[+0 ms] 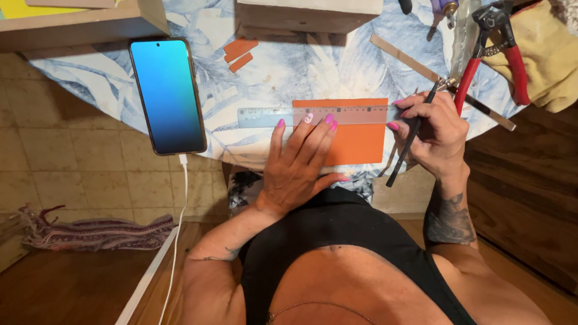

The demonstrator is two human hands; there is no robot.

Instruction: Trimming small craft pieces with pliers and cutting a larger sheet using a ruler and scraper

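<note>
An orange sheet (361,141) lies at the near edge of a round table covered with a blue leaf-print cloth (283,69). A clear ruler (259,117) lies across the sheet's upper part. My left hand (298,165) presses flat on the ruler and the sheet, fingers spread. At the ruler's right end, my right hand (436,132) grips a thin black pen-like tool (412,135), held slanted with its tip up.
A smartphone (168,95) with a lit blue screen lies at the table's left edge, its white cable (179,210) hanging down. Red-handled pliers (490,54), a metal strip (415,63), small orange scraps (239,53), a yellow cloth (551,54) and boxes (307,15) lie beyond. A striped rug (90,233) lies on the floor.
</note>
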